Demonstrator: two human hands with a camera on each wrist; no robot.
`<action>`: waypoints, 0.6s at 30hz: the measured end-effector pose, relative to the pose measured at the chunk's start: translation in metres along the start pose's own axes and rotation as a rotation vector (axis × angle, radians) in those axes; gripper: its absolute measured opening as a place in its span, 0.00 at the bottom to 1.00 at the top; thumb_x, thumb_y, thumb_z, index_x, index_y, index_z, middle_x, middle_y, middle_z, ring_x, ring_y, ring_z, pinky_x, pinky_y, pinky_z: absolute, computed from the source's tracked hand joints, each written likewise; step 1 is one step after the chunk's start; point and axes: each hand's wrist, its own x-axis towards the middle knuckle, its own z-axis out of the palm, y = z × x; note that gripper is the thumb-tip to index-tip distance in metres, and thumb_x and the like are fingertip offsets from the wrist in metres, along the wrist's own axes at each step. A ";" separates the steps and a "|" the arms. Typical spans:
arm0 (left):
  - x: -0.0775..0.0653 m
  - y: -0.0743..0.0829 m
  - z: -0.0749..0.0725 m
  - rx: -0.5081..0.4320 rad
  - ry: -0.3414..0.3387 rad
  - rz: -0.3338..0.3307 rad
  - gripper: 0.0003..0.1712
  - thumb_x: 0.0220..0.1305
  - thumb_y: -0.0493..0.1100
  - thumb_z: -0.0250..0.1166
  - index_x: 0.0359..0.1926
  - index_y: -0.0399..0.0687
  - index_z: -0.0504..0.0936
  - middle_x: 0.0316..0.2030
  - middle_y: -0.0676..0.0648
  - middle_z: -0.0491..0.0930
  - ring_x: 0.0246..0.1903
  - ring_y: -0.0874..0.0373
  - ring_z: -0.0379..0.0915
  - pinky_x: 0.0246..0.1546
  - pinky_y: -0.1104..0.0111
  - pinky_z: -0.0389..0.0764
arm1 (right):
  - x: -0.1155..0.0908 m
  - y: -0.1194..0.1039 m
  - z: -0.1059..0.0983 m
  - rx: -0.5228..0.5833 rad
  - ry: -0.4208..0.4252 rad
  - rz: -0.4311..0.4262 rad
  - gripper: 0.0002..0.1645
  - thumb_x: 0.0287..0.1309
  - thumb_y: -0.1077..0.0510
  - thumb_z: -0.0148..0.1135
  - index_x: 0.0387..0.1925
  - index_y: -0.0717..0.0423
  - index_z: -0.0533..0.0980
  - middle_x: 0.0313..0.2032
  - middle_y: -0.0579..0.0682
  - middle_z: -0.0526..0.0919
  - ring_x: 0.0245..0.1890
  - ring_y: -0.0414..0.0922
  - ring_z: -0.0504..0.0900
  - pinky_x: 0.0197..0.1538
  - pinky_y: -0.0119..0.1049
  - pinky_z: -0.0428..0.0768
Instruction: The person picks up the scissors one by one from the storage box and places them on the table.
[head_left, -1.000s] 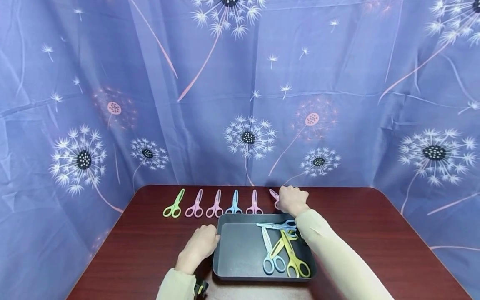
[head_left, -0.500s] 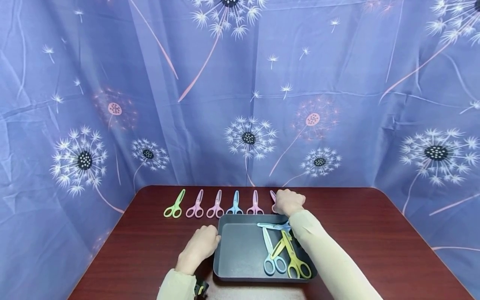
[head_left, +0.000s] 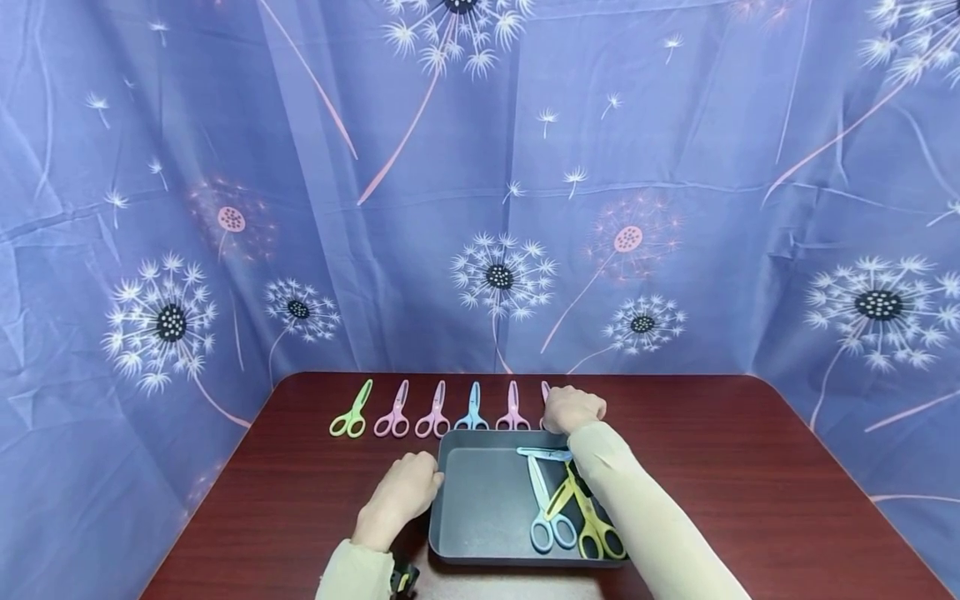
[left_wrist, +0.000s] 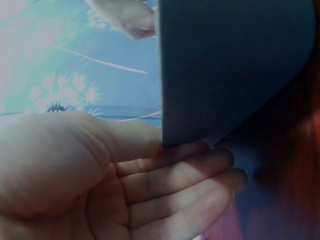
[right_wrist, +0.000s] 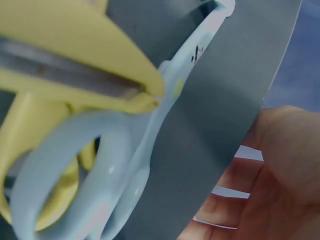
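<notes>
My left hand (head_left: 399, 493) grips the left wall of a dark grey tray (head_left: 476, 508). In the left wrist view its thumb and curled fingers pinch the wall. My right hand (head_left: 574, 410) reaches past the tray's far rim to pink scissors (head_left: 545, 392) at the right end of a row. Only their blade end and a little of one side show; the hand covers the handles, and its fingertips are hidden. Inside the tray lie light blue scissors (head_left: 542, 508), yellow scissors (head_left: 592, 525) and another blue pair (head_left: 536, 454), partly overlapping, with the right forearm above them.
Behind the tray, in a row, lie green scissors (head_left: 351, 410), several pink scissors (head_left: 435, 410) and blue scissors (head_left: 473, 408), blades pointing away. The dark red table (head_left: 750, 475) ends at a blue dandelion-print curtain (head_left: 405, 275).
My right hand has shifted left and slightly nearer, and the pink scissors under it have turned from slanted to nearly straight. The left hand stays on the tray wall.
</notes>
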 end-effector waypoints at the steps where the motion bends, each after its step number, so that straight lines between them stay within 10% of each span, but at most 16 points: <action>1: 0.000 0.000 0.000 -0.002 0.000 0.001 0.19 0.65 0.37 0.62 0.17 0.47 0.72 0.14 0.50 0.67 0.16 0.56 0.65 0.22 0.62 0.70 | 0.000 0.000 0.000 0.003 -0.001 -0.001 0.19 0.52 0.52 0.68 0.43 0.58 0.81 0.43 0.58 0.81 0.36 0.57 0.77 0.35 0.60 0.72; 18: -0.001 -0.001 -0.001 -0.028 -0.006 0.007 0.22 0.65 0.37 0.62 0.14 0.49 0.69 0.12 0.52 0.65 0.14 0.57 0.64 0.20 0.63 0.68 | 0.001 0.000 0.001 0.003 -0.041 0.001 0.22 0.51 0.50 0.67 0.45 0.58 0.80 0.44 0.59 0.81 0.39 0.59 0.77 0.35 0.61 0.72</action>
